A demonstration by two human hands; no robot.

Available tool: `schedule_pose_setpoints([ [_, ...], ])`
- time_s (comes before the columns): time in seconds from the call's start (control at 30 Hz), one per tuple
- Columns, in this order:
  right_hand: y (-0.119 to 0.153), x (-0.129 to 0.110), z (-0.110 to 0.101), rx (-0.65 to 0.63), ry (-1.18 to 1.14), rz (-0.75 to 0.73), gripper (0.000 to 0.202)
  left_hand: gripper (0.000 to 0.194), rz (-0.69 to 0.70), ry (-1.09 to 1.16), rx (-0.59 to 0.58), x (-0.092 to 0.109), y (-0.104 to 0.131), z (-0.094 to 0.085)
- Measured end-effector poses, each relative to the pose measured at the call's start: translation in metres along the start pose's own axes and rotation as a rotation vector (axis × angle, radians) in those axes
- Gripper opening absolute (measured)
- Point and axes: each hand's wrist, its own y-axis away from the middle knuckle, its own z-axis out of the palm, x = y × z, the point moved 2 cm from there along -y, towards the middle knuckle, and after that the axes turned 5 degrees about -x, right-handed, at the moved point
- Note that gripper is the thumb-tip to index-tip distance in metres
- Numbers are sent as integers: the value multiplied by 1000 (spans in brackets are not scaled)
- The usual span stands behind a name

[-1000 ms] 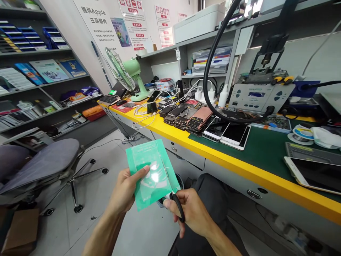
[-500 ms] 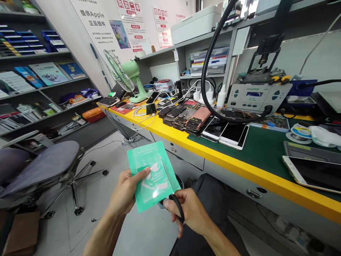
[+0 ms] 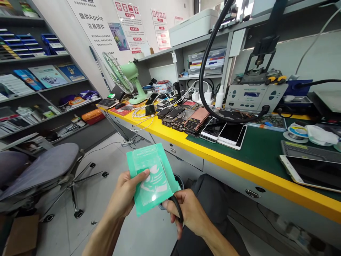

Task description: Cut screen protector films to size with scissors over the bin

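My left hand [image 3: 127, 190] grips a flat green packet [image 3: 149, 156] by its left side, with the thumb pressed on its clear front. White print and a white shape show on the packet. Fingers of my right hand [image 3: 190, 211] are closed round the black handles of a pair of scissors [image 3: 179, 210]. These scissors are at the packet's lower right corner; most of their blades are hidden. A slit runs up along the packet's right edge. Both hands are above the floor, in front of the bench.
Along the right runs a yellow-edged bench [image 3: 183, 143] with stacked phone parts [image 3: 196, 119], white tablets [image 3: 234, 135] and a repair station [image 3: 255, 96]. A black cable arcs over it. A green fan [image 3: 130, 73] stands at its far end. An office chair [image 3: 50, 167] is at left, before shelves.
The view has shifted slightly, and the packet sits a little lower in the picture. Both hands keep the same hold; the scissors have barely moved against the packet.
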Motion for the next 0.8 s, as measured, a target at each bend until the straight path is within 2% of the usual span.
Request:
schedule_pose_setpoints([
  [0.17, -2, -4, 0, -19, -50, -11, 30, 32, -26, -4, -8, 0, 4, 5],
  [0.43, -3, 0, 3, -21, -80, -38, 25, 31, -41, 4, 20, -1, 5, 1],
  [0.57, -4, -1, 3, -39, -117, -47, 28, 25, -81, 50, 22, -1, 3, 2],
  [0.8, -6, -8, 6, 6, -180, 26, 31, 12, -164, 135, 57, 4, -4, 4],
])
